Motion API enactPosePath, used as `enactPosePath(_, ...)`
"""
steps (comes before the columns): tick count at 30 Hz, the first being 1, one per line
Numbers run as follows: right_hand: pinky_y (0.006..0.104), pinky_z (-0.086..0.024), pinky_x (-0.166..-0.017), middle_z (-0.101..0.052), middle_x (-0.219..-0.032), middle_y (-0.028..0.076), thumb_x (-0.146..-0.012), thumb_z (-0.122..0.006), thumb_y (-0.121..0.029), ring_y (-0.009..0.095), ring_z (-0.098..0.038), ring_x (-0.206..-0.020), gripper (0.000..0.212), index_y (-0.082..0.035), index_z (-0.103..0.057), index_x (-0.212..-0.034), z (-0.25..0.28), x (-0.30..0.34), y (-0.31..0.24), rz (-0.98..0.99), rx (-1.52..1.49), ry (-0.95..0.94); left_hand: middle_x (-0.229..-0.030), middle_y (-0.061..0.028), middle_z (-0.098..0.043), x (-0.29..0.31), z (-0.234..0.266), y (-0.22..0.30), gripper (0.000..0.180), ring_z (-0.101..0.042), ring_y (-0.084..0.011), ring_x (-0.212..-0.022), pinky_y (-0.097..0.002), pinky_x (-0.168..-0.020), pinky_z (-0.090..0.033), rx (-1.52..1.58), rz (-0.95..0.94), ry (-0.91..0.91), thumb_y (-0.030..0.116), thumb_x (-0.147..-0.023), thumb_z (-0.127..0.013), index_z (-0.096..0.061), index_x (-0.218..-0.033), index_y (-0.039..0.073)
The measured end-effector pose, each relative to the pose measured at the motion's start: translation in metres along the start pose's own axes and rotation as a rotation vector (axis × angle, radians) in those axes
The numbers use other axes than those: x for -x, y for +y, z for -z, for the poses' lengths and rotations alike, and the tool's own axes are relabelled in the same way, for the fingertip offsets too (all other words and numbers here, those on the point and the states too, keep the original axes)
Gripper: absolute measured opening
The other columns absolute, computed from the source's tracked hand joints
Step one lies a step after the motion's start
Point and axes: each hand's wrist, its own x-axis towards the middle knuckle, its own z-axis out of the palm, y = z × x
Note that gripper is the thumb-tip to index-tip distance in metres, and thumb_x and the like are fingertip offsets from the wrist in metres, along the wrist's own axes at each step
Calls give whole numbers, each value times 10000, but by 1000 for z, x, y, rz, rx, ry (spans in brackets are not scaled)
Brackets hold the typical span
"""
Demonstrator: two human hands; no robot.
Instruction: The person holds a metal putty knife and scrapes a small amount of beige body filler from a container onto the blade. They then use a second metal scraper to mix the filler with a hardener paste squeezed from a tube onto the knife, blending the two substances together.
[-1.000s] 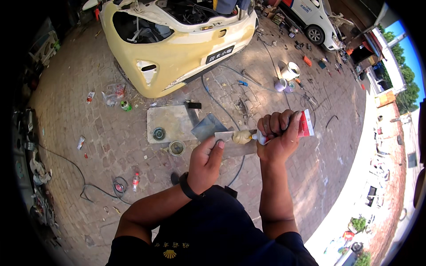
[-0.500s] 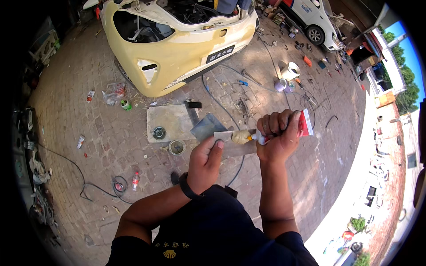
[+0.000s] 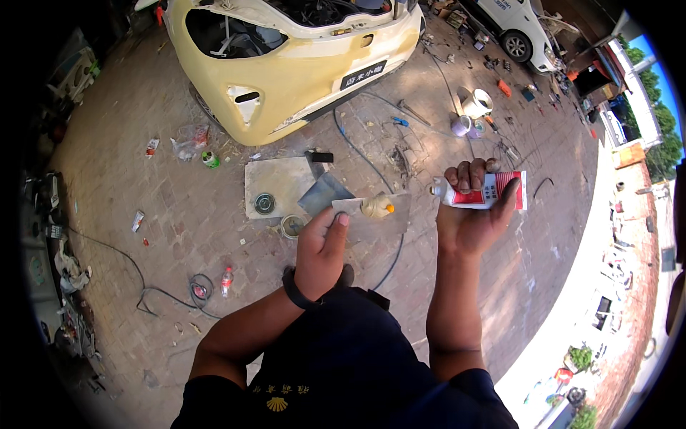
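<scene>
My left hand (image 3: 321, 247) pinches the near end of a thin, flat putty spreader (image 3: 391, 225) in front of my chest. A lump of beige putty (image 3: 374, 206) sits on it, with a small orange dab (image 3: 390, 209) at the lump's right side. To the right, apart from the spreader, my right hand (image 3: 471, 222) is closed round a red and white squeeze tube (image 3: 493, 194). The tube's nozzle points left, toward the putty.
Ahead stands a car with a yellowish, filler-coated bumper (image 3: 300, 86). A pale board (image 3: 275, 171), a grey sheet (image 3: 325, 191) and an opened tin (image 3: 291, 227) lie on the paving. A dark hose (image 3: 389, 268) crosses it; a white bucket (image 3: 475, 105) stands at right.
My right hand has drawn the tube away to the right, its nozzle leaving the putty. An orange dab now shows there. My left hand has shifted slightly left with the spreader.
</scene>
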Motion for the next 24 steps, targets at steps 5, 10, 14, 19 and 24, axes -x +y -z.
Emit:
enactPosePath(5,395,-437,-1009,-642,-1133,90,-1061,-511,-525,246,-575,-1043,639,14,-558,-1401,52,15,7,-52,280,327,-787,115,-445,4,49,-2,191,-338,-3,-717,-218,-626,-281,15,71,133,193,-1094,-569,-663,-1050,33)
enactPosePath(10,297,-506,-758,-663,-1017,38,-1067,-544,-410,127,-581,-813,488,-10,-638,-1331,142,62,51,-385,855,551,-862,85,-556,10,97,-15,206,-410,-4,-760,-202,-671,-340,66,119,288,188,-1093,-560,-685,-1097,24)
enactPosePath(14,295,-529,-574,-679,-898,30,-998,-669,-221,113,-595,-643,304,-23,-680,-1229,197,125,108,-628,1013,620,-980,33,-646,18,129,-14,242,-516,-42,-874,-225,-784,-412,78,154,441,199,-1089,-570,-682,-1155,-4)
enactPosePath(19,367,-606,-631,-681,-884,58,-938,-747,-180,193,-683,-706,194,-43,-658,-1043,225,174,170,-934,835,740,-1223,-61,-696,29,160,-12,253,-625,-139,-1139,-315,-1031,-450,163,102,481,172,-1085,-571,-651,-1249,-3)
enactPosePath(24,417,-597,-756,-672,-965,54,-930,-764,-247,217,-684,-850,298,-51,-646,-1121,205,141,229,-1009,532,673,-1109,-20,-654,37,163,-5,247,-545,-103,-998,-292,-895,-401,65,131,587,188,-1081,-577,-666,-1221,4)
